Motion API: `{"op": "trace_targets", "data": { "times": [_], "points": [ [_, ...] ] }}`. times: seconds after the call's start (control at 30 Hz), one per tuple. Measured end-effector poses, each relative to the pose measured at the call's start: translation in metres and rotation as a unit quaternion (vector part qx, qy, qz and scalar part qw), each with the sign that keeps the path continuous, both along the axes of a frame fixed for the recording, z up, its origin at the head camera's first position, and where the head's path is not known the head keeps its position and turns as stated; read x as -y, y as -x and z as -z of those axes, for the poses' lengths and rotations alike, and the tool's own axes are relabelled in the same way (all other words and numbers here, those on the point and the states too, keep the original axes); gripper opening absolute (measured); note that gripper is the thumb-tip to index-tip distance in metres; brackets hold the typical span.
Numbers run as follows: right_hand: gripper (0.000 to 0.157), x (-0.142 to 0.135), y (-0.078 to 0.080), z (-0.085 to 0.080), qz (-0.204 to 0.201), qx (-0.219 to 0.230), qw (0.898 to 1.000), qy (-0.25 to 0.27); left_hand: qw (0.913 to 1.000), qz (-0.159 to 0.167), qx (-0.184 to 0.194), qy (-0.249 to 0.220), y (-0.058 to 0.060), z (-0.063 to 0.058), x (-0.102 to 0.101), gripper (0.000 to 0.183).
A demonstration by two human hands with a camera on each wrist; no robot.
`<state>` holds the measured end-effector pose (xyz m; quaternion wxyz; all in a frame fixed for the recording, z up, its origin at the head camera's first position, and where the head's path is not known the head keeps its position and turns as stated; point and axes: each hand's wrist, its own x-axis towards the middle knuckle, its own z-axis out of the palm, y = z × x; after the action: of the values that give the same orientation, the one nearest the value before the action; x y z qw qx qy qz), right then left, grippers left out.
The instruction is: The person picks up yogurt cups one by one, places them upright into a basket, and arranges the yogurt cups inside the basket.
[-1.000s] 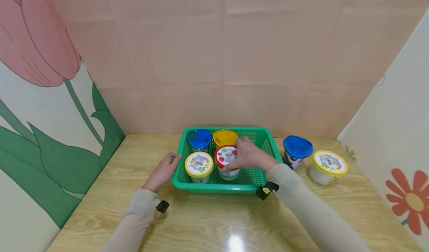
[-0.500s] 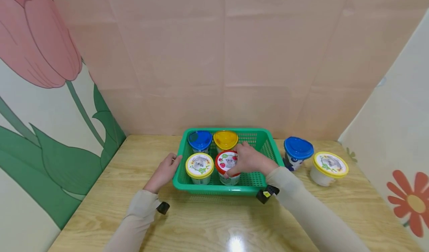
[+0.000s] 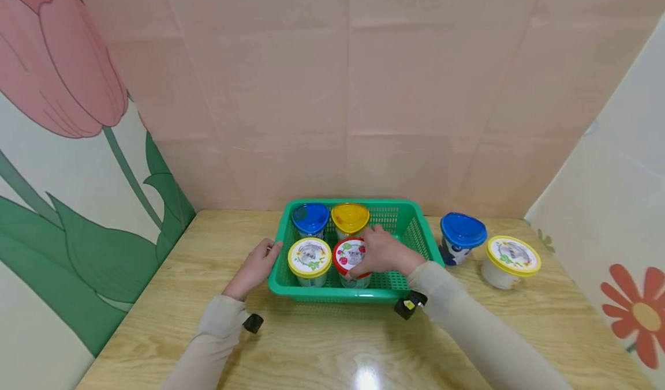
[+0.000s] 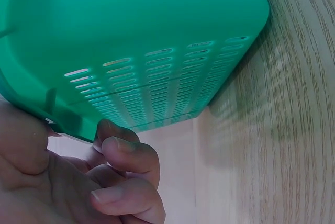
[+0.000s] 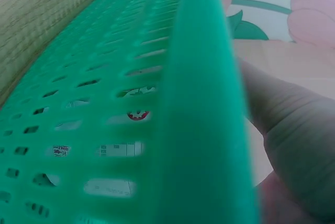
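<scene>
A green plastic basket (image 3: 337, 293) with slotted walls stands on the table. My left hand (image 3: 253, 269) grips its left rim; in the left wrist view the thumb and curled fingers (image 4: 133, 156) pinch the rim. My right hand (image 3: 388, 253) reaches in over the front right and holds a red-lidded tub (image 3: 347, 254) with strawberries on its lid, thumb in front and fingers behind. Left of it, in the basket, is a yellow-lidded tub (image 3: 309, 257). Behind them sit a blue-lidded cup (image 3: 310, 218) and an orange-yellow-lidded cup (image 3: 350, 217). In the right wrist view the basket wall (image 5: 204, 119) hides the tub's greater part.
On the wooden table (image 3: 301, 344), right of the basket, stand another blue-lidded cup (image 3: 462, 234) and another yellow-lidded tub (image 3: 511, 257). A pinkish covered wall (image 3: 343, 90) rises behind the table. Flower-printed panels flank it on both sides.
The red-lidded tub has come down and towards the basket's front in my right hand, showing more of the orange-yellow lid behind. My left hand has kept its grip on the rim.
</scene>
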<state>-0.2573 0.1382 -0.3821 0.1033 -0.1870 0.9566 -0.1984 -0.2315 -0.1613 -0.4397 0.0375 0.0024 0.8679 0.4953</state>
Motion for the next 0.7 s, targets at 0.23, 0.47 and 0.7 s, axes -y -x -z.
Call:
{"op": "trace_targets", "data": {
  "times": [0.23,0.47,0.7],
  "points": [
    [0.083,0.002,-0.001,0.005,0.016,-0.006,1.000,-0.008,1.0000,0.000,0.008,-0.001,0.000,0.002,0.001,0.039],
    [0.089,-0.001,-0.001,0.004,0.021,0.003,1.000,-0.010,0.9999,0.002,0.011,-0.001,-0.001,0.001,0.001,0.040],
    [0.088,-0.012,0.002,-0.002,0.015,0.020,1.000,-0.014,0.9999,0.002,0.010,0.001,-0.001,-0.001,0.000,0.040]
  ]
}}
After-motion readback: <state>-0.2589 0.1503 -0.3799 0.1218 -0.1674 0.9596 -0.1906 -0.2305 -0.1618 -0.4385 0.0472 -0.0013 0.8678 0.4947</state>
